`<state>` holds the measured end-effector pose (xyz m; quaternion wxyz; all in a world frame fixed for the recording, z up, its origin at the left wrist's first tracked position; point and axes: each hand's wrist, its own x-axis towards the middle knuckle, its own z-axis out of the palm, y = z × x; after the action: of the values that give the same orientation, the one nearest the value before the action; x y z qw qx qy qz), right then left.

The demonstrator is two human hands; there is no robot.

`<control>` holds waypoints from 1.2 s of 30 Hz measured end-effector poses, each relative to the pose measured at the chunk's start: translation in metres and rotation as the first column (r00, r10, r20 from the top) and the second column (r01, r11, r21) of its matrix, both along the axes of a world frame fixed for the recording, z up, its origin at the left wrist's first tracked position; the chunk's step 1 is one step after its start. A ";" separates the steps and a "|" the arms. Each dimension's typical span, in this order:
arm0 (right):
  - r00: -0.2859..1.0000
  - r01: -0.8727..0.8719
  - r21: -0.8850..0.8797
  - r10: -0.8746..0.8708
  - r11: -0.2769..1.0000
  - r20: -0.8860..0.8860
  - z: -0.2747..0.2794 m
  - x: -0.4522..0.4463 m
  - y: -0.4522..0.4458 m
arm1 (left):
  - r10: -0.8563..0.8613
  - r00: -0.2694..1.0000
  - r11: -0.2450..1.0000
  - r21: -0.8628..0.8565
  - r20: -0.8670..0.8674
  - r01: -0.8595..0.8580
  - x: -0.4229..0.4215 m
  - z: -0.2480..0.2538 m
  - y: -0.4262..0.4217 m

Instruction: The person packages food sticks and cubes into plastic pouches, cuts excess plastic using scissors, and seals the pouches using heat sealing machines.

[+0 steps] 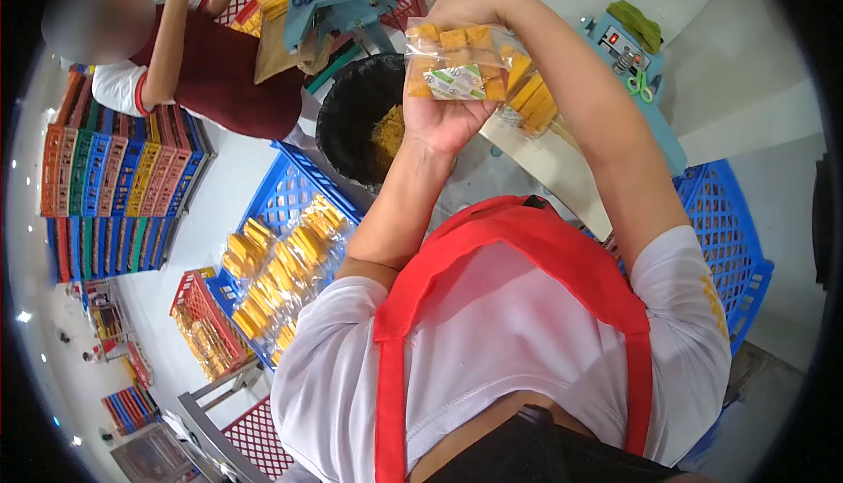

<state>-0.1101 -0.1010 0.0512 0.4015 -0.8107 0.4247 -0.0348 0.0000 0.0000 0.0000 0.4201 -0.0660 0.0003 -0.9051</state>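
A clear plastic pack of yellow snack pieces (452,39), with a white and green label on its front, is held up in front of me. My left hand (448,123) is under its lower edge, palm up, with the fingers partly hidden behind it. From the right, my right hand (464,5) bends over to the pack's upper edge; it is closed there, though its fingertips are mostly out of sight. Just behind, another pack of longer yellow sticks (531,101) rests on the pale work surface (562,167) by a blue sealing machine (628,57).
Green scissors (641,86) and a green cloth (634,25) are on the machine. A black-lined bin (342,123) holds yellow scraps. Filled packs (285,272) lie in a blue crate (281,189). A co-worker in a dark red apron (233,70) stands at another blue machine (338,9).
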 end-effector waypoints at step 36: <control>0.164 0.817 0.294 -0.688 0.496 0.706 -0.181 -0.224 0.284 | 0.697 0.449 -0.204 -0.446 0.559 0.872 -0.195 -0.092 0.023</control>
<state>-0.3341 0.1826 -0.1303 0.4011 -0.4212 0.5550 -0.5947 -0.1952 0.0233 -0.0919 -0.0021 0.1164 -0.9010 -0.4180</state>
